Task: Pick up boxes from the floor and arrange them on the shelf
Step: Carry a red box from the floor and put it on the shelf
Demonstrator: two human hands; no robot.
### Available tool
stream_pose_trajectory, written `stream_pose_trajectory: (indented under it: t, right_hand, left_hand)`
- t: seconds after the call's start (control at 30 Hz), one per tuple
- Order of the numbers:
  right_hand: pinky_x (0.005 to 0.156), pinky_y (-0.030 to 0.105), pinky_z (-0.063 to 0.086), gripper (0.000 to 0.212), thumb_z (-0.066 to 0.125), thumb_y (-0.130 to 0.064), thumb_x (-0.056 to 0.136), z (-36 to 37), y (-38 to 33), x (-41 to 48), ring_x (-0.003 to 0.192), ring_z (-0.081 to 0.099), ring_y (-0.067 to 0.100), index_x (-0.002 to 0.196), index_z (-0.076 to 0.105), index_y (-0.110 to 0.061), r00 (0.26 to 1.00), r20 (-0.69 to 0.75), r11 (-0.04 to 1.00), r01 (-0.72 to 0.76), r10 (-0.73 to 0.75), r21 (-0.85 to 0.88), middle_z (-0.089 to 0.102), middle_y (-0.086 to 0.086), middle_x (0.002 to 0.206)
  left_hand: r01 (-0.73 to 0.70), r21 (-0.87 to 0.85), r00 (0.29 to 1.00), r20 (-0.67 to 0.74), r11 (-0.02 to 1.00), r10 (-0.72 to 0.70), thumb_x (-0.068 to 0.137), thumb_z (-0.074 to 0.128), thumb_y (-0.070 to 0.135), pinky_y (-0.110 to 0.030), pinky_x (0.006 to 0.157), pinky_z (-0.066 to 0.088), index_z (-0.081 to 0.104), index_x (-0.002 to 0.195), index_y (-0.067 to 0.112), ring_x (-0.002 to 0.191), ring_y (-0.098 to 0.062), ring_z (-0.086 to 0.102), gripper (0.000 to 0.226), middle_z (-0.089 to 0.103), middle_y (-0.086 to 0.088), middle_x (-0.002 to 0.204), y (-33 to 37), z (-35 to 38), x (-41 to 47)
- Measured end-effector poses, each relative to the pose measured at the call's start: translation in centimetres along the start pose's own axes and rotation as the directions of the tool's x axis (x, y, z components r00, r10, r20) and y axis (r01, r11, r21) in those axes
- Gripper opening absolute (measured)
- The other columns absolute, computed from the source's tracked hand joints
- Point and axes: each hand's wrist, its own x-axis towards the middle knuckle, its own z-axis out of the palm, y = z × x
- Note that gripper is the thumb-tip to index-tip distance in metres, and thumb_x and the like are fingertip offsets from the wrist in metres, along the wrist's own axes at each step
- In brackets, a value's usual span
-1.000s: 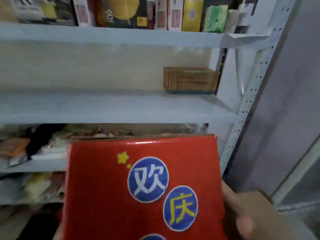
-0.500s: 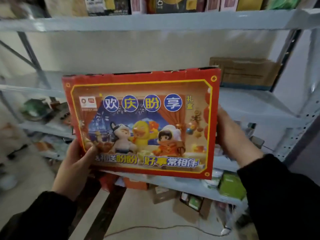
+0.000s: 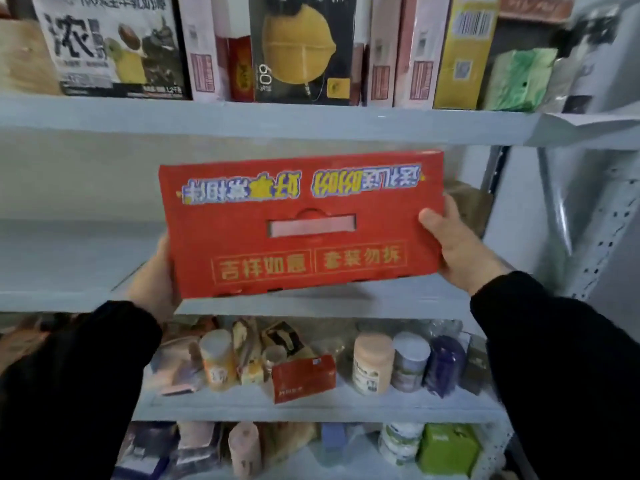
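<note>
Your sleeves: both black, at the bottom corners of the view, nearer to you than the flat red cardboard gift box (image 3: pixel 301 225).
Your left hand (image 3: pixel 152 282): pressed against the red box's left end, below the box's mid-height; its fingers go behind the box, so you cannot tell how they curl.
Your right hand (image 3: pixel 457 247): clamped on the red box's right end, thumb (image 3: pixel 429 220) laid on the face turned to you, the other fingers wrapped round the edge and out of sight.
Red box, long axis: left to right, nearly level, the right end a little higher than the left.
Red box, facing: a narrow panel with a slot-shaped handle cutout (image 3: pixel 311 225) is turned to you; the yellow and blue lettering above the cutout reads upside down, the gold-framed lettering below it reads upright.
Red box, place: held in front of the grey metal shelf board (image 3: pixel 69 258), its lower edge at the board's front lip; you cannot tell whether it touches.
Below the red box: jars, tins and a small red packet (image 3: pixel 303 377) on the next board down.
Behind the red box: a brown cardboard carton (image 3: pixel 471 206) peeps past its right end.
Above the red box: a row of upright printed cartons, among them a black carton with a yellow lemon (image 3: pixel 301 46).
</note>
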Motion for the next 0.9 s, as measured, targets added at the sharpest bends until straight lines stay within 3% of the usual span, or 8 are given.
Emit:
stream_pose_trajectory:
  t: [0.1,0.2,0.27,0.37,0.47,0.63,0.73,0.9]
  right_hand:
    - [0.085,0.031,0.059,0.109,0.095,-0.067,0.043,0.8,4.9,2.2,0.108,0.071,0.007,0.135,0.044,-0.041,0.998,-0.036,0.992,-0.047,0.043,-0.115,0.066,-0.009,0.129]
    - [0.101,0.035,0.054,0.082,0.083,-0.048,0.08,1.5,8.9,2.9,0.117,0.065,0.006,0.147,0.035,-0.043,0.992,-0.096,0.948,-0.107,0.081,-0.301,0.06,-0.014,0.136]
    - [0.102,0.032,0.053,0.063,0.068,-0.028,0.099,2.0,10.9,3.4,0.113,0.061,0.0,0.153,0.035,-0.035,0.985,-0.145,0.897,-0.144,0.09,-0.418,0.058,-0.016,0.134]
    - [0.109,0.042,0.05,0.053,0.06,-0.031,0.103,2.2,12.9,5.6,0.123,0.061,0.011,0.152,0.04,-0.035,0.978,-0.199,0.851,-0.156,0.062,-0.501,0.061,-0.012,0.136]
    - [0.108,0.035,0.047,0.056,0.055,-0.033,0.106,2.7,13.3,8.9,0.123,0.057,0.01,0.155,0.032,-0.039,0.982,-0.18,0.79,-0.154,0.056,-0.594,0.061,-0.011,0.137]
    - [0.104,0.035,0.048,0.055,0.053,-0.031,0.106,2.2,15.4,15.2,0.125,0.058,0.016,0.156,0.031,-0.035,0.979,-0.196,0.722,-0.178,0.06,-0.669,0.061,-0.007,0.14]
    - [0.092,0.03,0.046,0.043,0.055,-0.028,0.105,0.6,16.8,19.0,0.122,0.062,0.022,0.147,0.046,-0.027,0.969,-0.241,0.702,-0.208,0.054,-0.681,0.066,-0.001,0.134]
    - [0.086,0.03,0.049,0.032,0.061,-0.032,0.102,-2.4,18.1,24.5,0.109,0.068,0.027,0.131,0.06,-0.017,0.956,-0.292,0.625,-0.234,0.011,-0.745,0.072,0.005,0.121]
  left_hand:
    - [0.183,-0.09,0.971,0.171,0.979,-0.166,0.108,0.03,0.05,-0.035,0.08,0.062,0.067,0.123,0.024,0.087,-0.008,0.076,0.046,0.078,0.007,0.106,-1.6,0.7,5.0]
    - [0.168,0.057,0.971,0.161,0.984,-0.175,0.111,0.036,0.033,-0.027,0.072,0.058,0.067,0.112,0.027,0.081,-0.005,0.07,0.031,0.074,0.009,0.098,-3.8,-0.1,8.1]
    - [0.152,-0.006,0.974,0.172,0.988,-0.149,0.108,0.046,0.033,-0.033,0.083,0.059,0.067,0.123,0.027,0.098,-0.01,0.07,0.026,0.071,0.005,0.118,-5.0,-0.9,9.6]
    - [0.107,0.055,0.943,0.311,0.993,-0.119,0.096,0.068,0.034,-0.044,0.097,0.052,0.055,0.143,0.038,0.113,-0.017,0.069,0.049,0.063,0.013,0.139,-6.5,-0.5,10.8]
    - [0.024,0.32,0.969,0.225,0.947,-0.1,0.095,0.065,0.016,-0.05,0.098,0.055,0.048,0.139,0.058,0.106,-0.025,0.073,0.063,0.06,0.023,0.137,-7.9,1.1,12.9]
    - [0.062,0.394,0.982,0.143,0.917,-0.127,0.093,0.055,0.021,-0.053,0.097,0.056,0.04,0.127,0.078,0.102,-0.023,0.074,0.069,0.06,0.029,0.131,-9.9,2.4,18.3]
    - [0.084,0.391,0.982,0.122,0.916,-0.142,0.094,0.054,0.022,-0.054,0.094,0.057,0.043,0.139,0.061,0.104,-0.027,0.072,0.06,0.063,0.015,0.132,-11.0,5.0,21.6]
    - [0.13,0.367,0.987,0.041,0.921,-0.156,0.084,0.047,0.026,-0.052,0.075,0.063,0.062,0.1,0.035,0.073,-0.031,0.065,0.024,0.066,-0.013,0.09,-11.0,9.9,26.3]
